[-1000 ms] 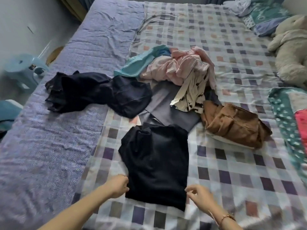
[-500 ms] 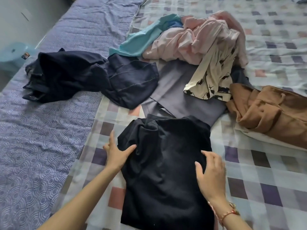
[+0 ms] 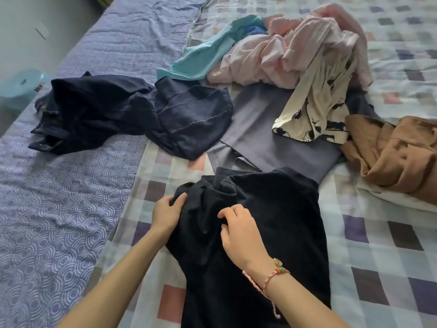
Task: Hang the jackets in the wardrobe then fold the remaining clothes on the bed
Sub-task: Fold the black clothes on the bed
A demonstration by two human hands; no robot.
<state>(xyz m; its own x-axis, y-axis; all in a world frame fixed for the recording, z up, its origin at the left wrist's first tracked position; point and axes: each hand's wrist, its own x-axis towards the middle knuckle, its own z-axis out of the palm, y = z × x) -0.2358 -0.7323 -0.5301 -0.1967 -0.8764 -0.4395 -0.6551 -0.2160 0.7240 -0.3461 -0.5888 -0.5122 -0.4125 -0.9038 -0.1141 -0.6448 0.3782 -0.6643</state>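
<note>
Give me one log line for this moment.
step: fold black garment | left hand: grips its upper left edge | right hand: pinches its cloth | other clothes: unfolded

Left hand, right hand, black garment (gripped)

Readable text: none anywhere in the frame.
Small item on the blue stool, left edge of the frame: markings too small to read.
Cream garment, right of centre: black printed figures, not legible as letters.
</note>
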